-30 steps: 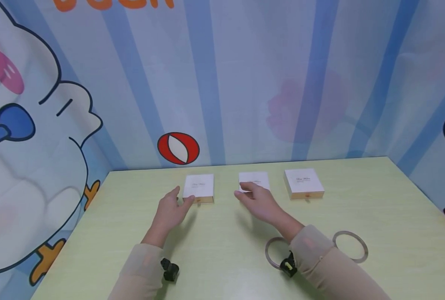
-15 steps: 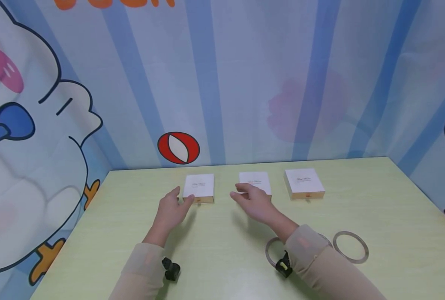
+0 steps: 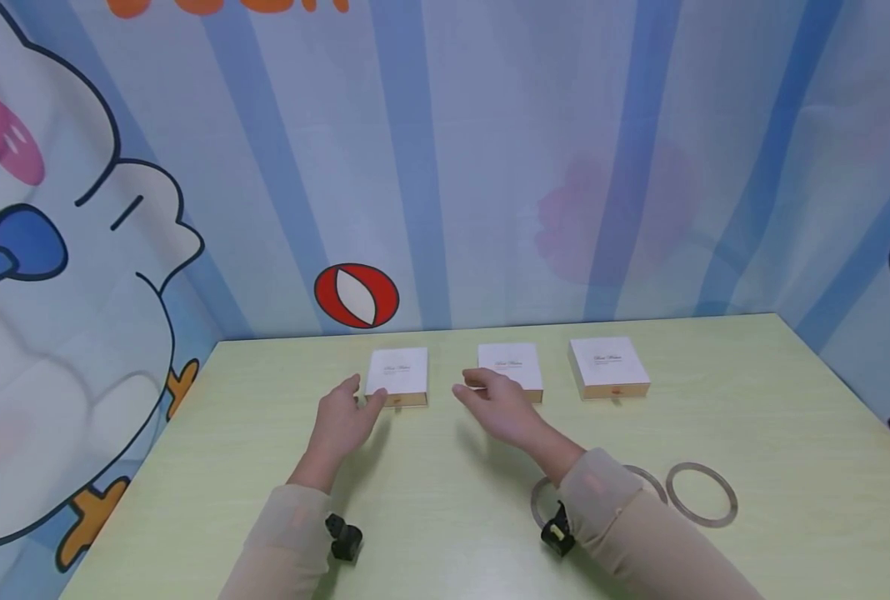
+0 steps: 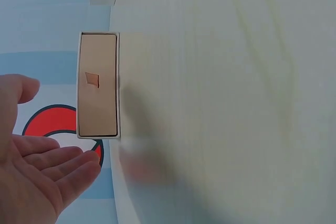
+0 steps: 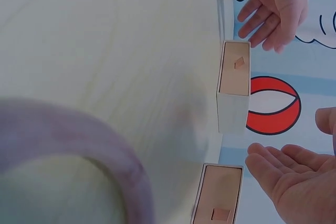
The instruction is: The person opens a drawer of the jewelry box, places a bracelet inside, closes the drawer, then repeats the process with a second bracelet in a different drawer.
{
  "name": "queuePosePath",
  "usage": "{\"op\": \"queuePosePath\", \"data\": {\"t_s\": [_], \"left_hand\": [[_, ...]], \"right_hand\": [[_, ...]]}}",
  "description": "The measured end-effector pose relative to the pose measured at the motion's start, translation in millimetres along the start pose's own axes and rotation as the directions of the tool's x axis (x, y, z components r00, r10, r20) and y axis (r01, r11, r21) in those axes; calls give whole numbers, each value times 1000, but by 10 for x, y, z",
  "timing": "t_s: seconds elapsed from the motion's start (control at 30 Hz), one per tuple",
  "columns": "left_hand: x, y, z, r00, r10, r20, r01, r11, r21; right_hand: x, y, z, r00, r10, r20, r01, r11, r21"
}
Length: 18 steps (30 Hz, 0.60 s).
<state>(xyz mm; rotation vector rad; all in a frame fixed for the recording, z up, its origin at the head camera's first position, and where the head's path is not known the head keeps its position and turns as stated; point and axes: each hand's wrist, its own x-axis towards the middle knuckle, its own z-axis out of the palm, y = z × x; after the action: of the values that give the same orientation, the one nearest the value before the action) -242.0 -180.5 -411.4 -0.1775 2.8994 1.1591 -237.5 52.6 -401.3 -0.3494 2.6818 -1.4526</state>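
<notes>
My left hand [image 3: 346, 421] hovers at the front left corner of the leftmost white box [image 3: 397, 372], thumb apart from the fingers. It holds nothing; in the left wrist view a gap shows between hand and box, whose tan drawer front [image 4: 98, 85] carries a small pull tab [image 4: 92, 80]. My right hand [image 3: 501, 408] is in front of the middle white box [image 3: 512, 363] and partly covers it. Its fingers are loosely bent around nothing, and the right wrist view shows the palm [image 5: 310, 192] apart from that box's drawer front [image 5: 218, 195].
A third white box [image 3: 608, 364] stands at the back right. One grey ring [image 3: 702, 495] lies flat on the pale table [image 3: 445, 517]; parts of other rings [image 3: 649, 481] show around my right sleeve. A patterned cloth backdrop [image 3: 490, 167] rises behind the table.
My right hand has drifted left and slightly down, away from the middle box, uncovering more of its top and front. The left hand has stayed almost still beside the leftmost box.
</notes>
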Motion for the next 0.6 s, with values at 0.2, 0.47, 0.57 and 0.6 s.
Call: {"op": "queuePosePath", "data": {"t_s": [0.2,0.47,0.57,0.6], "left_hand": [[23,-18,18,1000,-9,-2,9,1000,3],[31,-15,37,1000,-21,-6,21,1000,-3],[33,-24,42,1000,-13,-9,13,1000,-11],[32,-24,43,1000,-9,-9,9,1000,-13]], "right_hand": [[10,-9,40,1000,6,3,-6,1000,-14],[35,-13,97,1000,11,17,-11,1000,-3],[48,-5,122,1000,21,22,-21,1000,-9],[53,1,131,999,24,25,-24,1000,-13]]}}
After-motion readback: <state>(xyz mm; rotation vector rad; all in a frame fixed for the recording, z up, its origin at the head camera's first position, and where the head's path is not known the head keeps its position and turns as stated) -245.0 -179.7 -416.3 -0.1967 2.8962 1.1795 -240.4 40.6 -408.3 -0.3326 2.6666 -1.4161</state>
